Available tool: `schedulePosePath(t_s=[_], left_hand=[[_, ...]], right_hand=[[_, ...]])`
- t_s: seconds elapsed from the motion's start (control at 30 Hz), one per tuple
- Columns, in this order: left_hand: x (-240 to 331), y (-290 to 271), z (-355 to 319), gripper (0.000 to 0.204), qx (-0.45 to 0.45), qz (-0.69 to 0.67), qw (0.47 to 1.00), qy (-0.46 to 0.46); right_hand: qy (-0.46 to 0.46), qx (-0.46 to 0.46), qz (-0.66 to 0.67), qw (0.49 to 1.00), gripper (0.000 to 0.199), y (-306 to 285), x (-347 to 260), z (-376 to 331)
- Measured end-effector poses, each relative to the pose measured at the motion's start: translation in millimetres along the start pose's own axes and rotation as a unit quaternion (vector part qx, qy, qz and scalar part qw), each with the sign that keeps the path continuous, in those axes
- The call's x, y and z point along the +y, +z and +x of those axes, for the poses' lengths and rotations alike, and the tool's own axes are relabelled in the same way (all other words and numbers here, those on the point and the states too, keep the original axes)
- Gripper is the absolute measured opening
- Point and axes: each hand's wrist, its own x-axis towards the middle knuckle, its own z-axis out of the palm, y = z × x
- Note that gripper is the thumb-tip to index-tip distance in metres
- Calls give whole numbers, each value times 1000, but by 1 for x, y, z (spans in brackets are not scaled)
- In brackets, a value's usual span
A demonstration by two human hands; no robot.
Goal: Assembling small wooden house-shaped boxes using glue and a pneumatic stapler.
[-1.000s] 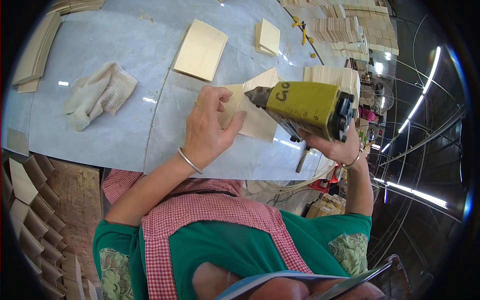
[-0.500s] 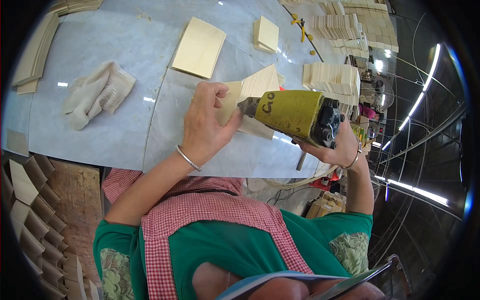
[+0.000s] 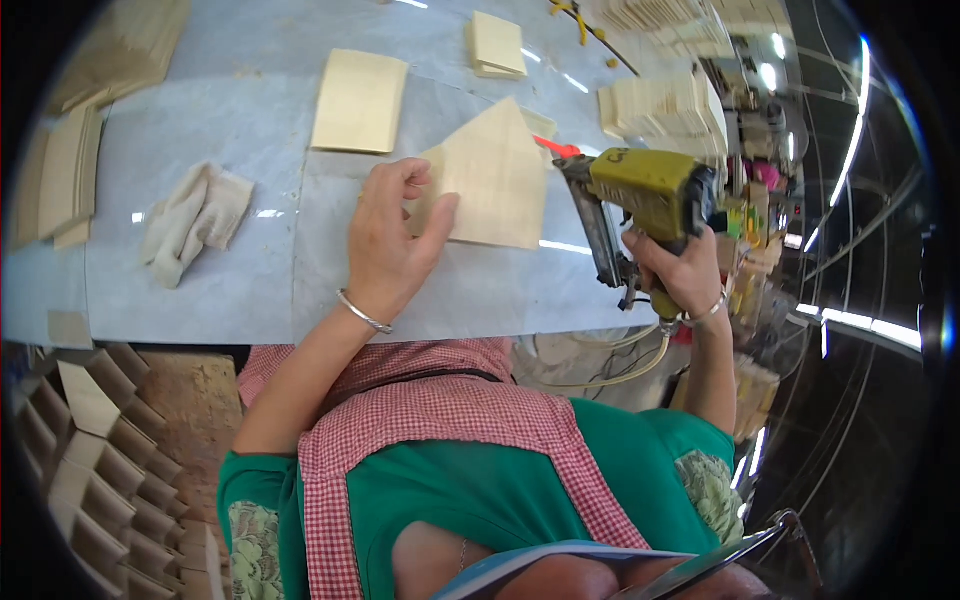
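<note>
My right hand [image 3: 684, 272] is wrapped round the handle of a yellow-green air nail gun [image 3: 645, 178]. The gun is off to the right of the work, its nose apart from the wood. My left hand [image 3: 388, 240] is curled at the left side of a pale wooden panel with a pointed top [image 3: 497, 185], thumb in front of its lower left edge. Another thin board joins the panel at that side, partly hidden by my fingers. Behind the panel, a small red thing [image 3: 556, 147] sticks out to the right.
Farther back lie a stack of rectangular boards [image 3: 360, 100] and a smaller stack [image 3: 497, 45]. A white glove [image 3: 198, 222] rests at left, near more board stacks [image 3: 68, 178]. Board piles [image 3: 660, 105] stand at right. A hose [image 3: 645, 363] runs below the gun.
My right hand has drawn the nail gun back and to the right, off the wood, and turned it. The pointed panel now faces me more fully. My left hand stays at its side.
</note>
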Motion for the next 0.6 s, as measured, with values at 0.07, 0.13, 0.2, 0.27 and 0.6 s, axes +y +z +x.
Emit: schedulePosePath(t_s=[0.07, 0.13, 0.2, 0.27, 0.6], left_hand=[[1, 0, 1, 34, -31, 5, 999, -9], [4, 0, 0, 34, -14, -13, 998, -63], [4, 0, 1, 37, -41, 9, 999, -34], [10, 2, 2, 37, -43, 6, 997, -62], [19, 8, -4, 52, -120, 88, 985, -84]], right_hand=[[62, 30, -81, 994, 30, -3, 39, 6], [-1, 124, -129, 984, 35, 8, 87, 9], [-25, 165, -160, 973, 36, 21, 133, 15], [20, 183, -300, 936, 39, 34, 165, 18], [147, 159, -148, 965, 75, 78, 206, 31]])
